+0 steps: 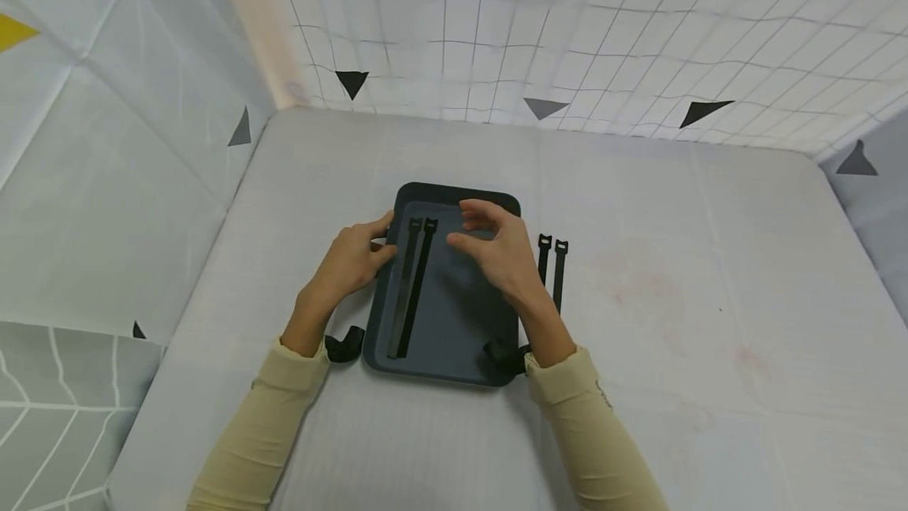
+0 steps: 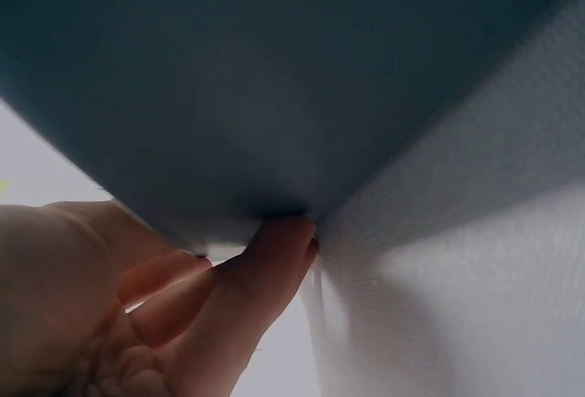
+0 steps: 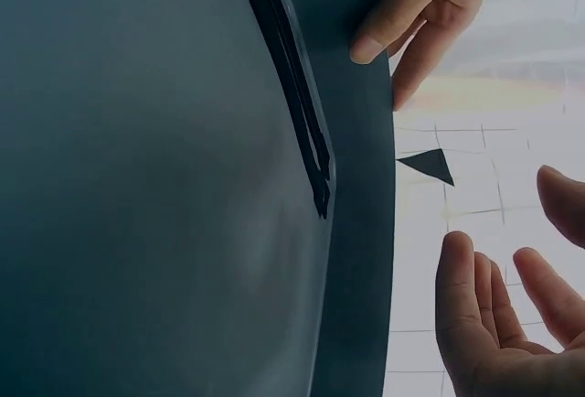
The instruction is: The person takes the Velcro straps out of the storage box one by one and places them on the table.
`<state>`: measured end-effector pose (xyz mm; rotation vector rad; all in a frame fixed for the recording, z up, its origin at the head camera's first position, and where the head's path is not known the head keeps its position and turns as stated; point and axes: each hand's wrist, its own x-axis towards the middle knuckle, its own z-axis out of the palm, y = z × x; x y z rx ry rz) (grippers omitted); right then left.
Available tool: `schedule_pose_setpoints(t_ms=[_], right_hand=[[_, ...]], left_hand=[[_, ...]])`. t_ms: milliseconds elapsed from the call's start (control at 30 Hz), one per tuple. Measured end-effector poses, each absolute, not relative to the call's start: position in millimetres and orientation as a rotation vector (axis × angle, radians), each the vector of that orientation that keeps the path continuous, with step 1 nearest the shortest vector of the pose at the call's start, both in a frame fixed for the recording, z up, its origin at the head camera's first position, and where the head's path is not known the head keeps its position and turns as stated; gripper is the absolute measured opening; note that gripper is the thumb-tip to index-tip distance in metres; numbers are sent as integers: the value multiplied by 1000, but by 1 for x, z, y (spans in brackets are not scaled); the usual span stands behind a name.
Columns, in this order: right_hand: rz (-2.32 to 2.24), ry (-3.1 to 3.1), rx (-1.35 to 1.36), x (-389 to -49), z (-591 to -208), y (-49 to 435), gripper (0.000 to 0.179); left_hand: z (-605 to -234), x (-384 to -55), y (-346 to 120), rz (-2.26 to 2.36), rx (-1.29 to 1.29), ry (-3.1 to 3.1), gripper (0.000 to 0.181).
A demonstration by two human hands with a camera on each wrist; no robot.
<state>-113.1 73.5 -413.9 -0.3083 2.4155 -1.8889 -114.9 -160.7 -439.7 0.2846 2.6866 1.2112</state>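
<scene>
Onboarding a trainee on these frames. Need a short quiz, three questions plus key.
1. How many black straps lie inside the dark tray?
2. True or false: the right hand is holding a strap.
3. Which side of the tray does the left hand grip? A) near, B) right, C) left

Key:
1. Two; two more straps show on the pale surface right of the tray.
2. False; it is above the tray with nothing between thumb and fingers.
3. C
</scene>
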Motion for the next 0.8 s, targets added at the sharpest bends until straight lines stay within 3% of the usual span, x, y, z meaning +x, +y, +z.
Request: schedule_pose_setpoints(t_ms=[800], right_hand=[[-1834, 2408, -260, -117, -425, 63, 49]], left_hand=[[-441, -117, -160, 1184, 229, 2676, 62]])
